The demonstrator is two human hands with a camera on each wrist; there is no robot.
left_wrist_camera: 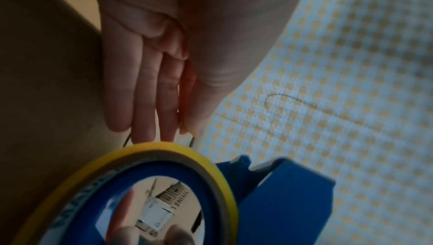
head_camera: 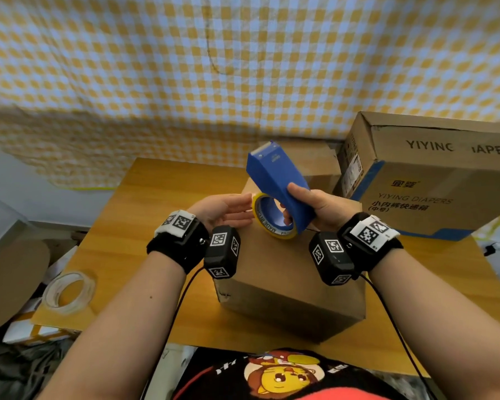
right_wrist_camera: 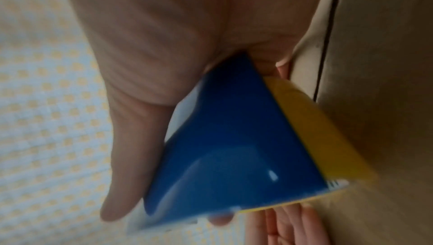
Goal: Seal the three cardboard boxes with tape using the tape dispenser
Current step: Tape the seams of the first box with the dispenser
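Observation:
My right hand [head_camera: 309, 209] grips a blue tape dispenser [head_camera: 277, 180] with its cutter end tilted up and away, held above a plain brown cardboard box [head_camera: 289, 281] in front of me. A yellow-edged tape roll [head_camera: 274, 217] sits in the dispenser. My left hand [head_camera: 228, 210] is flat with straight fingers, its tips at the roll's left rim [left_wrist_camera: 178, 149]. In the right wrist view the dispenser [right_wrist_camera: 234, 147] fills my palm [right_wrist_camera: 140, 82]. A large printed diaper box [head_camera: 427, 180] stands at the back right, with another brown box [head_camera: 315, 163] behind the dispenser.
The boxes stand on a wooden table [head_camera: 156, 203]. A clear tape roll [head_camera: 68, 293] lies at its front left corner. A yellow-checked cloth [head_camera: 214, 67] hangs behind. Clutter and a cardboard disc [head_camera: 9, 287] sit off the table's left side.

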